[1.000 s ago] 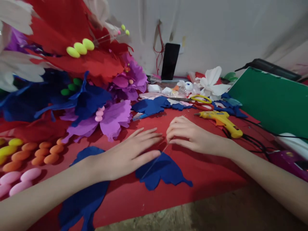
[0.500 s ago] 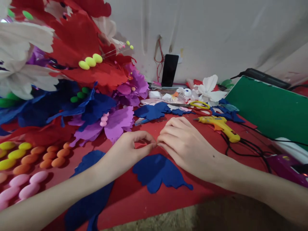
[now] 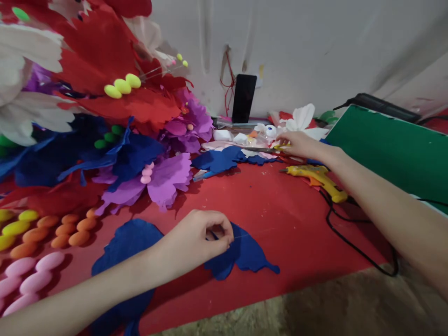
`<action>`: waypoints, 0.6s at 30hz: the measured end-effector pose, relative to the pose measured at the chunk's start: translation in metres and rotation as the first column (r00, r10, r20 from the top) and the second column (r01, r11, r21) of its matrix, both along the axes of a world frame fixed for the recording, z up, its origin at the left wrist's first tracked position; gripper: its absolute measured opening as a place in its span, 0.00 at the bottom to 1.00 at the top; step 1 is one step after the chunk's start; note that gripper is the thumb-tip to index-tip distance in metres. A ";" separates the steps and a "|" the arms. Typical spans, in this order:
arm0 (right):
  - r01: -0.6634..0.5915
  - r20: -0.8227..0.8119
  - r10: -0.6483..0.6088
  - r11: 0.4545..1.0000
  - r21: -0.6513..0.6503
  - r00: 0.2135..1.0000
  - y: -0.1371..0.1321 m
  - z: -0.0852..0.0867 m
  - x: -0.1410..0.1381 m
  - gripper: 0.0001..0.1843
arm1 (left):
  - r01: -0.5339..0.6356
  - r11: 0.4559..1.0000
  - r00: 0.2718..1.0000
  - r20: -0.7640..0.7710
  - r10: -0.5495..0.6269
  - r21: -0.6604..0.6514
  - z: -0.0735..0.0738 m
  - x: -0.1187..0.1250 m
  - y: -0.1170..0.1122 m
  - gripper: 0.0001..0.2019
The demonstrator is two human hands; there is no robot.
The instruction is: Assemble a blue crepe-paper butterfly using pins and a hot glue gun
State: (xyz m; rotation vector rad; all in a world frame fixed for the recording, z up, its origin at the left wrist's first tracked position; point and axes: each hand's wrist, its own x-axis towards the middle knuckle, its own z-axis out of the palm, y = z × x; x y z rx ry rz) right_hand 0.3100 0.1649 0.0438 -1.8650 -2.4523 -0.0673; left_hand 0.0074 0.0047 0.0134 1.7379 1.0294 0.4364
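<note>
My left hand point(image 3: 201, 238) is curled in a pinch over a blue foam petal point(image 3: 245, 254) on the red sheet point(image 3: 280, 205), and a thin wire runs out from between its fingers. My right hand point(image 3: 297, 143) is stretched to the back of the table, its fingers closed on the yellow-handled scissors point(image 3: 276, 148). A second blue petal point(image 3: 122, 247) lies under my left forearm.
A yellow glue gun point(image 3: 318, 176) with a black cord point(image 3: 353, 242) lies right of centre. Large foam flowers point(image 3: 133, 121) in red, blue, purple and white are piled at the left. Orange, yellow and pink foam beads point(image 3: 52, 233) lie front left. A green board point(image 3: 388, 149) and a black phone point(image 3: 244, 98) stand behind.
My right hand left the petal and reached back to the scissors. My left hand drew nearer with the wire pinched. The view shifted slightly.
</note>
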 end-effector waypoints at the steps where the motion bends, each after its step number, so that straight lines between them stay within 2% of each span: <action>1: 0.019 0.029 -0.017 0.999 -0.047 0.999 0.007 -0.006 0.008 0.17 | 0.001 1.000 1.000 -0.002 -0.001 -0.011 -0.002 0.000 0.000 0.05; 4: 0.061 0.081 -0.052 0.991 -0.116 0.995 0.015 -0.019 0.021 0.18 | -0.006 0.999 1.000 0.002 0.006 -0.033 -0.004 0.001 0.001 0.04; 9: 0.004 0.014 -0.004 0.999 -0.049 1.000 0.003 -0.023 0.021 0.19 | -0.025 0.998 0.998 0.051 0.028 -0.052 -0.004 0.002 0.002 0.04; 14: -0.025 -0.189 0.047 0.993 0.117 0.981 -0.013 -0.010 0.019 0.20 | -0.079 0.995 0.986 0.144 0.086 -0.053 0.005 0.002 0.003 0.04; 16: 0.025 -0.312 0.030 0.985 0.173 0.950 -0.018 -0.003 0.017 0.20 | -0.109 0.991 0.974 0.190 0.121 -0.074 0.009 0.001 0.004 0.04; 18: 0.111 -0.462 -0.003 0.972 0.207 0.887 -0.023 0.004 0.012 0.20 | -0.146 0.984 0.956 0.241 0.167 -0.104 0.012 0.000 0.006 0.04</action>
